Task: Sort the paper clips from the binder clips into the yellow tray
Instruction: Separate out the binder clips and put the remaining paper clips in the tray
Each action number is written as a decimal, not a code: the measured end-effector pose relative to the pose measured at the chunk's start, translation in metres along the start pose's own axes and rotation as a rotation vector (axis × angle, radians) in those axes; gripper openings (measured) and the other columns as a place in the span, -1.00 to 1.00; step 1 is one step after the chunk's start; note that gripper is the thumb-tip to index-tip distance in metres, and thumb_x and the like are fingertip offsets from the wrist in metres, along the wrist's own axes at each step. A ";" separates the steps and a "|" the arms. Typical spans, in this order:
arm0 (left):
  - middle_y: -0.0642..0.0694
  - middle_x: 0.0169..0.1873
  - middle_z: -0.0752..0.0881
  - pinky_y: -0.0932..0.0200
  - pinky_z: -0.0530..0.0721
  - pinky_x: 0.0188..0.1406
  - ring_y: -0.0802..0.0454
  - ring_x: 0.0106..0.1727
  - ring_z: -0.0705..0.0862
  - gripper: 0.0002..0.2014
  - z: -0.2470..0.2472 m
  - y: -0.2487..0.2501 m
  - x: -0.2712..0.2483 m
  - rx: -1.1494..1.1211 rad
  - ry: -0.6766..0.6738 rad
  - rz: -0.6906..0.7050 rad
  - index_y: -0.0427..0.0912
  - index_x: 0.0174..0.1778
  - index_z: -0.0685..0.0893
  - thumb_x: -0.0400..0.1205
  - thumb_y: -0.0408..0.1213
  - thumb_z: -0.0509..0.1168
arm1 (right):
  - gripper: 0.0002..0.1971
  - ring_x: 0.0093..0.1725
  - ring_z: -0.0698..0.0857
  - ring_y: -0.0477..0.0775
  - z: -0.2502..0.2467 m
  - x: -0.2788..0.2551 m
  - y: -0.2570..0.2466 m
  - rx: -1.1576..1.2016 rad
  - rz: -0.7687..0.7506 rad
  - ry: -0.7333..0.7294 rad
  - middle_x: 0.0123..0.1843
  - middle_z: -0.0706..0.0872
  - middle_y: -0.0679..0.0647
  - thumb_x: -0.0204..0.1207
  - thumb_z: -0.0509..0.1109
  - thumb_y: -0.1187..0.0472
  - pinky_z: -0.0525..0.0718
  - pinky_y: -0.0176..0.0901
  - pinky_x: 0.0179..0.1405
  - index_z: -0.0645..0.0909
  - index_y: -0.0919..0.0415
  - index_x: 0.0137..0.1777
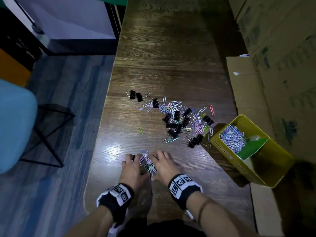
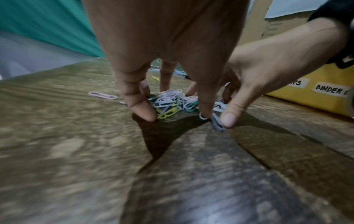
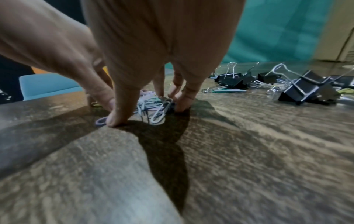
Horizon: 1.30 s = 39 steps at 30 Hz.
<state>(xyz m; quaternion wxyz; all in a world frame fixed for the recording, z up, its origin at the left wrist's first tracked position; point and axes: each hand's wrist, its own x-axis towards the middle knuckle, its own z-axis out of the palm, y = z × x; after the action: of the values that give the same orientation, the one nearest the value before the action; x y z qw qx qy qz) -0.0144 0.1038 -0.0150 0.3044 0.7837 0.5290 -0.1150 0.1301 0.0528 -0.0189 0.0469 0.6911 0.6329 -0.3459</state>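
Both hands down on the wooden tabletop [image 1: 171, 69], corralling a small heap of paper clips [image 1: 147, 162]. Left hand [image 1: 132, 170] on one side of the heap, right hand [image 1: 165, 166] on the other; fingers of each curled inward with tips on the wood, bunching the clips between them. No firm pinch visible yet: gathered, not lifted.

Yellow tray [image 1: 282, 170] well off to the right of the grip; its far compartment already holding a mass of paper clips. Mixed pile [image 1: 184, 120] of binder clips and remaining paper clips beyond the hands, apart from the gathered heap.

Step in hand, as judged: scoop the heap for transfer. Best done by closing the fingertips under the heap from both sides, keeping tips flat on the wood so thin wire does not slip beneath. Stray pink clip [image 2: 102, 95] just outside the left fingers, likely to be missed.

Materials: clips thin bent wire, pastel-coated, smooth, prone to interlock. Binder clips [image 3: 308, 91] black folded bodies, triangular in profile, with shiny wire handles. Table dark, grained, glossy under the light.
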 end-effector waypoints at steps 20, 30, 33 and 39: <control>-0.16 -0.47 0.78 0.16 0.73 -0.24 0.05 -0.43 0.71 -0.76 -0.023 -0.013 0.032 -0.749 -0.220 -0.075 -0.09 -0.29 0.80 0.36 -0.57 0.49 | -0.61 0.14 0.70 0.06 -0.020 -0.012 0.036 0.625 0.207 0.211 0.20 0.75 0.12 0.44 0.54 0.12 0.50 -0.35 0.15 0.70 0.25 0.23; -0.16 -0.52 0.70 0.26 0.73 -0.39 0.03 -0.48 0.70 -0.85 -0.063 0.033 0.033 -1.003 -0.239 -0.021 -0.54 -0.19 0.65 0.35 -0.69 0.40 | -0.55 -0.03 0.71 -0.10 -0.058 -0.056 0.060 1.123 0.272 0.464 0.16 0.67 -0.08 0.26 0.63 0.15 0.68 -0.34 0.02 0.71 0.28 0.15; -0.19 -0.43 0.75 0.24 0.74 -0.33 0.01 -0.42 0.73 -0.87 -0.078 0.077 0.034 -0.989 -0.326 0.102 -0.40 -0.25 0.73 0.38 -0.67 0.40 | -0.62 0.04 0.76 0.06 -0.076 -0.083 0.072 1.287 0.249 0.603 0.11 0.75 0.02 0.12 0.60 0.11 0.74 -0.03 0.13 0.76 0.18 -0.04; -0.04 -0.46 0.74 0.27 0.72 -0.31 0.11 -0.40 0.71 -0.89 -0.076 0.188 0.048 -0.858 -0.425 0.343 -0.40 -0.22 0.70 0.38 -0.60 0.45 | -0.80 -0.18 0.75 -0.22 -0.103 -0.132 0.111 1.348 0.148 0.999 -0.22 0.82 -0.19 0.18 0.61 0.29 0.71 -0.31 -0.04 0.78 0.02 -0.23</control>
<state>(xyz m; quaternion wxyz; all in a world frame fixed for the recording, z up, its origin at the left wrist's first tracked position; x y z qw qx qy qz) 0.1642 0.1382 0.0880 0.7144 0.6228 0.3188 0.0076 0.2791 -0.0280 0.0889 -0.6387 0.6828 0.1905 -0.2993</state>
